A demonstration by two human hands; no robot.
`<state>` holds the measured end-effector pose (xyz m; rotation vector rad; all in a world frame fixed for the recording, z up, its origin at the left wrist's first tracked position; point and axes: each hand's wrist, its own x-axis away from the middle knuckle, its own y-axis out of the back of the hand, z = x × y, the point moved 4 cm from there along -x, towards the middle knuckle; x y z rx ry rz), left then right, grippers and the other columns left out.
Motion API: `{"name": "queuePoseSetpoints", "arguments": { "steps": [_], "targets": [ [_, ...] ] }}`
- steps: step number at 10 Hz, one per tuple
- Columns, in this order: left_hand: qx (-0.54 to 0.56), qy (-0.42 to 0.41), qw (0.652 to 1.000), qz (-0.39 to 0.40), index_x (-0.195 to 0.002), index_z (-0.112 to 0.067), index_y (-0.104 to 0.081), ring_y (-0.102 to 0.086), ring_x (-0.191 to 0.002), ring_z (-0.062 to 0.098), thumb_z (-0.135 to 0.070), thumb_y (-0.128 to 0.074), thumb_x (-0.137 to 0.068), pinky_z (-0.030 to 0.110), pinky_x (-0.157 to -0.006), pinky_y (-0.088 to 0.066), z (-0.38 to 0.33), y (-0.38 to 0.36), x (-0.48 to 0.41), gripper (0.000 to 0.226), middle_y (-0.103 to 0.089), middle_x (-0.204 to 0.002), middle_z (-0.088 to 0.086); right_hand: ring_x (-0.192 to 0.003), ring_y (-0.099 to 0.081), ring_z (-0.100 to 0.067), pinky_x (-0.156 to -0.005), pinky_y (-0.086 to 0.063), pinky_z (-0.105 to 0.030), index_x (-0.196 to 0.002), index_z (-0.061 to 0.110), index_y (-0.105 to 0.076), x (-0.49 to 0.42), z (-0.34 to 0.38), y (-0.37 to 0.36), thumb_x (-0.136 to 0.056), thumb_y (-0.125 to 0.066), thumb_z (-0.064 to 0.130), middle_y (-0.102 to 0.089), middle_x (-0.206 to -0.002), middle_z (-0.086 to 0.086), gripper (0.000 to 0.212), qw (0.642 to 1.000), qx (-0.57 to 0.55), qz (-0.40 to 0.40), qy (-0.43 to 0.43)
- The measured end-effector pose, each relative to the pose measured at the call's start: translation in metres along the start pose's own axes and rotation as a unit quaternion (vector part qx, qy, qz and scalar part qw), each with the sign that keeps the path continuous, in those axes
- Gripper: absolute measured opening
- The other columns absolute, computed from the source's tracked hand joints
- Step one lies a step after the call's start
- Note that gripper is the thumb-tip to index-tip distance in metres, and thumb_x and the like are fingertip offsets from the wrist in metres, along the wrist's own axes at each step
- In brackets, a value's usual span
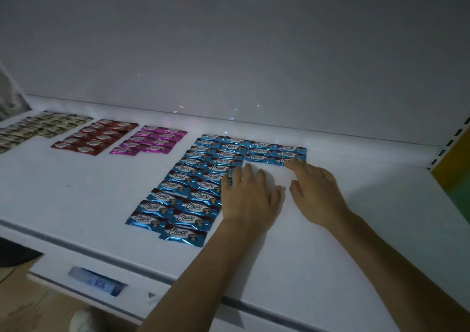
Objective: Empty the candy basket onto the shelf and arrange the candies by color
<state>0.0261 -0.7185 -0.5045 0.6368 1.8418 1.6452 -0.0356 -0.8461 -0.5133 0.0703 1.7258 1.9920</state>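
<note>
Wrapped candies lie flat on the white shelf in colour groups. Silver candies sit at the far left, then red candies, then pink candies. The blue candies form long rows running from the back toward the front edge. My left hand lies flat with spread fingers, its side against the right edge of the blue rows. My right hand reaches forward, its fingertips touching the lowest blue candy of the back right block. No basket is in view.
The shelf's white back wall rises behind the candies. A slotted upright and a yellow-green panel stand at the right. A lower shelf with a price label juts out below the front edge. A shoe shows on the floor.
</note>
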Motion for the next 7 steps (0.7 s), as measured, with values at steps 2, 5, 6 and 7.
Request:
{"name": "queuePoseSetpoints", "arguments": {
  "steps": [2, 5, 6, 7],
  "targets": [
    [-0.019, 0.007, 0.999, 0.027, -0.148, -0.021, -0.027, -0.012, -0.146, 0.032, -0.064, -0.017, -0.096, 0.052, -0.116, -0.013, 0.0, -0.005, -0.005, 0.068, -0.014, -0.159, 0.015, -0.131, -0.041, -0.016, -0.111, -0.022, -0.033, -0.141, 0.02, -0.034, 0.0, -0.002, -0.002, -0.098, -0.04, 0.021, -0.041, -0.146, 0.0, 0.044, 1.0, -0.011, 0.01, -0.009],
    [-0.031, 0.003, 1.0, 0.001, -0.148, -0.021, -0.025, -0.016, -0.145, 0.03, -0.06, -0.023, -0.097, 0.051, -0.116, -0.012, -0.002, -0.002, -0.003, 0.064, -0.019, -0.158, 0.012, -0.131, -0.04, -0.017, -0.111, -0.024, -0.034, -0.141, 0.019, -0.034, 0.0, -0.001, -0.001, -0.097, -0.04, 0.02, -0.043, -0.144, 0.0, 0.044, 1.0, -0.028, 0.011, -0.002],
    [-0.02, -0.027, 0.999, -0.04, -0.147, -0.02, -0.025, -0.017, -0.145, 0.028, -0.053, -0.025, -0.099, 0.049, -0.117, -0.01, -0.009, 0.003, 0.002, 0.058, -0.022, -0.157, 0.009, -0.128, -0.043, -0.019, -0.107, -0.029, -0.031, -0.137, 0.016, -0.042, 0.0, 0.001, 0.007, -0.094, -0.047, 0.017, -0.048, -0.14, -0.002, 0.044, 0.999, -0.049, -0.001, -0.002],
    [-0.053, -0.073, 0.995, -0.039, -0.149, -0.018, -0.02, -0.016, -0.146, 0.027, -0.046, -0.026, -0.102, 0.049, -0.118, -0.007, -0.016, 0.01, 0.014, 0.055, -0.022, -0.157, 0.009, -0.118, -0.053, -0.026, -0.099, -0.036, -0.031, -0.126, 0.013, -0.056, 0.01, 0.007, 0.024, -0.088, -0.055, 0.009, -0.059, -0.128, -0.006, 0.039, 0.993, -0.104, -0.045, -0.014]
  ]
}}
